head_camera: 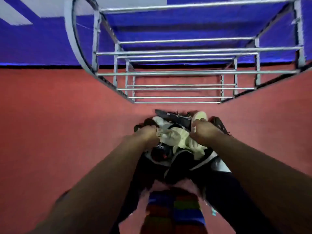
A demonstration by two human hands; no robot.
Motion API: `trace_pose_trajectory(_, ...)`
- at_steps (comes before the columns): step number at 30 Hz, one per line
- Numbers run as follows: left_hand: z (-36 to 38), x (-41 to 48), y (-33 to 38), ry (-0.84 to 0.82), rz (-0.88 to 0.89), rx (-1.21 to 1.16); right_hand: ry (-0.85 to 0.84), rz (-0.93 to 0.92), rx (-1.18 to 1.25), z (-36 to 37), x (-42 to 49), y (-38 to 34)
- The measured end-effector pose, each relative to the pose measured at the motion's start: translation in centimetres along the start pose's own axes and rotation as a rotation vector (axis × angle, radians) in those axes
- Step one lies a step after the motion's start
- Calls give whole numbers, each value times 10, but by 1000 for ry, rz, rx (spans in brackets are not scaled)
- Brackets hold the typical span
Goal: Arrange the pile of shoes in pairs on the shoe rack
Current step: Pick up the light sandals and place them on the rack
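A pile of shoes (179, 149) lies on the red floor just below me: black shoes, pale cream ones and a dark sandal at the far edge. My left hand (148, 134) is closed on a cream shoe (170, 135) at the pile's left side. My right hand (202, 132) is closed on another cream shoe (200, 115) at the right side, its toe sticking out past my fingers. Beyond the pile stands a metal shoe rack (182, 73) with several bar shelves, all bare. The frame is blurred.
The rack stands against a blue and white wall (42, 39). Red floor (59, 124) spreads left and right of the pile. A striped, many-coloured garment (175, 210) shows at the bottom, between my forearms.
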State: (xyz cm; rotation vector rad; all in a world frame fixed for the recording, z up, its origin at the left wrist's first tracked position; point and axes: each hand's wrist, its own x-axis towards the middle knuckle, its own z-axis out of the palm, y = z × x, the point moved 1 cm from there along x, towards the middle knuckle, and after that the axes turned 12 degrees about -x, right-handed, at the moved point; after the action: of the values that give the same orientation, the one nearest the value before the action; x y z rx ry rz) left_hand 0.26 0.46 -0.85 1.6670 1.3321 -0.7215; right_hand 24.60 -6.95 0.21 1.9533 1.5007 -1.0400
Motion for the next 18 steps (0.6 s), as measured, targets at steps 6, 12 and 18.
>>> trace_pose_trajectory(6, 54, 107, -20, 79, 21, 38, 15, 295, 10, 85, 95, 18)
trace_pose_trajectory(12, 100, 165, -19, 152, 51, 129, 45, 471, 178, 125, 154, 27)
trace_pose_trajectory(18, 106, 164, -22, 312, 218, 101, 13, 511, 364, 128, 160, 26)
